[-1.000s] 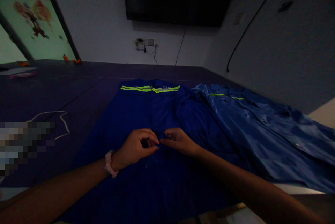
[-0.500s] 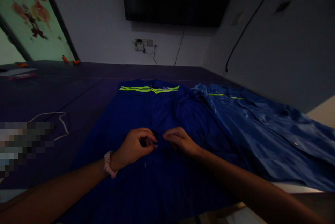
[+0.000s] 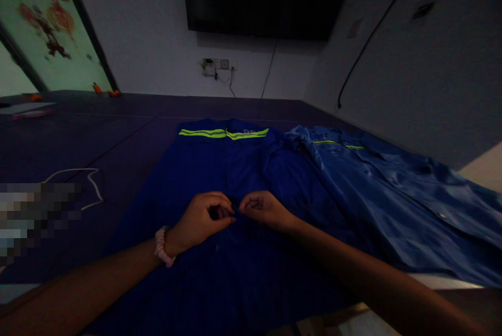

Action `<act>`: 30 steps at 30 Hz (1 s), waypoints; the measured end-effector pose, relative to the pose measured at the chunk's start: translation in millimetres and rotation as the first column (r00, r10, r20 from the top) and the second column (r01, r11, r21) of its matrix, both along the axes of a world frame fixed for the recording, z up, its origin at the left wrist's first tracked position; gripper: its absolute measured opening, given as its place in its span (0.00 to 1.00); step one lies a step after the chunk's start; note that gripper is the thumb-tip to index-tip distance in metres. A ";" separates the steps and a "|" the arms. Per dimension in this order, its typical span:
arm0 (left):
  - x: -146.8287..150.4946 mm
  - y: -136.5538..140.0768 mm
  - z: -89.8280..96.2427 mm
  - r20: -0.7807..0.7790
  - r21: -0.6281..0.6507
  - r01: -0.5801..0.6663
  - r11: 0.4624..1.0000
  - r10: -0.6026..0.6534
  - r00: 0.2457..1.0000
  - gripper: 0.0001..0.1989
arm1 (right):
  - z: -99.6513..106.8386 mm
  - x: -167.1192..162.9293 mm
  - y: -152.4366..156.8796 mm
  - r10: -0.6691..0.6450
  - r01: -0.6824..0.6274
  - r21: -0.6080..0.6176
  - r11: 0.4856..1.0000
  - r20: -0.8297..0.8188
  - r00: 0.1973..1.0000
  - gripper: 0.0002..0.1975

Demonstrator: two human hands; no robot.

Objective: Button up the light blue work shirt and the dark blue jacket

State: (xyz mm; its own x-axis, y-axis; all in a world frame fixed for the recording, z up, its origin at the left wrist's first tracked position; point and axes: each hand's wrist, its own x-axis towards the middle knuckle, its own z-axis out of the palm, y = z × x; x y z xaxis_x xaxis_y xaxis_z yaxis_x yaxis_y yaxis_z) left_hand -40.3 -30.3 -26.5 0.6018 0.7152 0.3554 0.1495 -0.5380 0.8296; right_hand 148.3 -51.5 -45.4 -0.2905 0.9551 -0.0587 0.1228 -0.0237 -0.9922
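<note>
A dark blue work jacket (image 3: 196,168) with yellow-green reflective stripes lies spread out before me, front side up. Over its front opening, my left hand (image 3: 209,215) is closed in a pinch on the fabric edge; a pink scrunchie (image 3: 163,247) circles that wrist. Facing it, my right hand (image 3: 264,209) pinches a small fold of the same edge, its fingertips almost meeting the left ones. Whether a button sits between the fingers is too dark to see.
A second, lighter blue jacket (image 3: 392,194) lies to the right, touching the first. On the dark purple surface (image 3: 129,137), a white cable (image 3: 96,184) runs at left beside a blurred-out object. Small orange objects (image 3: 113,93) stand near the wall, beneath a wall-mounted screen (image 3: 266,1).
My right hand has moved slightly left, closer to the left fingertips, and now pinches the jacket's edge. The left hand has stayed almost still.
</note>
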 end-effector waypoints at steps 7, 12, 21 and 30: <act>0.0 -2.1 -1.2 -0.021 0.107 0.018 0.994 -0.016 1.000 0.04 | 2.8 1.8 -1.5 0.037 -0.036 -0.023 0.999 0.046 0.998 0.13; -0.7 -3.0 -3.1 -0.018 0.200 0.043 0.979 -0.040 0.999 0.07 | 1.0 2.7 -2.5 0.057 -0.060 0.020 0.998 0.101 0.993 0.10; -1.3 -2.7 -0.6 -0.062 0.258 -0.002 0.966 0.019 0.998 0.09 | 2.5 0.3 -4.8 0.064 -0.075 0.087 0.993 0.125 0.990 0.10; -3.7 -0.2 -1.9 -0.100 0.332 0.072 0.941 -0.041 0.994 0.10 | 4.6 -0.2 -4.8 0.094 -0.100 0.074 0.992 0.079 0.992 0.12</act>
